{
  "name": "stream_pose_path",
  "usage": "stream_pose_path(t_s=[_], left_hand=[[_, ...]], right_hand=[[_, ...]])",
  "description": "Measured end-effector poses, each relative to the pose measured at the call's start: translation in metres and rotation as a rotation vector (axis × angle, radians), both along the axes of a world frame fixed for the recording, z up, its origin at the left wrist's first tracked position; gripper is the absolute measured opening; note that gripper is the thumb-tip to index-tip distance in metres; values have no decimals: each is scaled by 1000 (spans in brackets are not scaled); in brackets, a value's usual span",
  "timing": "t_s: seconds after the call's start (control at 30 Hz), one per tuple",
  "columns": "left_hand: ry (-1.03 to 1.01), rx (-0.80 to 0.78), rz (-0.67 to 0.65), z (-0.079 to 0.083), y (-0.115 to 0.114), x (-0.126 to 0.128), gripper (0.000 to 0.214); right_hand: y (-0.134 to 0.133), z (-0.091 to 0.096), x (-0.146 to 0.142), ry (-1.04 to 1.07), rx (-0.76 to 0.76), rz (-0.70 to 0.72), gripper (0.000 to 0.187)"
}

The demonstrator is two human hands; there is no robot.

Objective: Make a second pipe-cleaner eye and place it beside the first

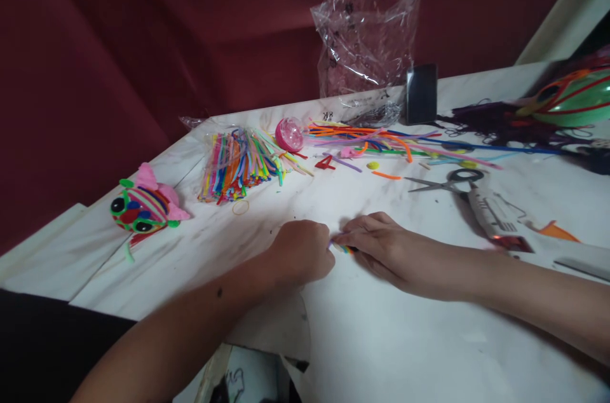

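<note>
Low over the white table, my left hand (305,252) is closed in a fist, its knuckles facing away from me. Close to its right, my right hand (379,245) pinches a small bundle of coloured pipe cleaners (344,249). Purple, yellow and blue strands show in the narrow gap between the hands, and the left fingers close at their left end. Most of the bundle is hidden by my fingers. Beyond the hands lie grey scissors (436,185) with dark handles, partly spread, and a short orange pipe cleaner (387,175).
A decorated fish-like figure (143,203) sits at left. Bagged pipe cleaners (238,164), a pink cup (289,134), loose pipe cleaners (372,134) and a clear bag (369,34) line the back. A white glue gun (498,215) and green balloon (579,98) are at right.
</note>
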State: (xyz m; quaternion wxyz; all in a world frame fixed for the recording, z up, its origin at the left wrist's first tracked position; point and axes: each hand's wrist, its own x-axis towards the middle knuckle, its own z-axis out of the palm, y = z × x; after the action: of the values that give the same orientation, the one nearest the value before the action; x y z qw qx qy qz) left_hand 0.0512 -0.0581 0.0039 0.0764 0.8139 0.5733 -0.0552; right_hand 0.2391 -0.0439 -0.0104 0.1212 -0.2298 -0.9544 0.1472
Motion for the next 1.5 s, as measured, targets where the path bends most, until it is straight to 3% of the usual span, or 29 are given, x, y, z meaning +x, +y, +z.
stream_pose_path(t_s=[0.2, 0.33, 0.5, 0.6, 0.73, 0.87, 1.0, 1.2, 1.37, 1.5], left_hand=[[-5, 23, -30, -1, -2, 0, 24], [17, 48, -30, 1, -3, 2, 22], [49, 47, -2, 4, -2, 1, 18], [49, 49, -12, 3, -1, 0, 17], [76, 42, -4, 3, -1, -1, 16], [110, 38, -19, 7, -1, -1, 15], [123, 14, -30, 12, -2, 2, 14], [117, -14, 25, 16, -5, 6, 15], [70, 13, -27, 8, -4, 0, 18], [50, 51, -73, 3, -3, -4, 21]], right_hand=[[0, -1, -2, 27, -66, 0, 37], [1, 17, 8, 107, -129, -25, 41], [5, 63, 51, 187, 20, -362, 38], [4, 74, 91, 143, 101, -587, 36], [-6, 50, 149, -48, 269, -670, 36], [-24, 15, 184, -291, 287, -671, 34], [-36, -2, 189, -382, 229, -715, 38], [-30, -12, 181, -246, 141, -863, 32], [-15, -28, 180, -250, 237, -760, 39], [-3, -45, 192, -168, 261, -776, 26]])
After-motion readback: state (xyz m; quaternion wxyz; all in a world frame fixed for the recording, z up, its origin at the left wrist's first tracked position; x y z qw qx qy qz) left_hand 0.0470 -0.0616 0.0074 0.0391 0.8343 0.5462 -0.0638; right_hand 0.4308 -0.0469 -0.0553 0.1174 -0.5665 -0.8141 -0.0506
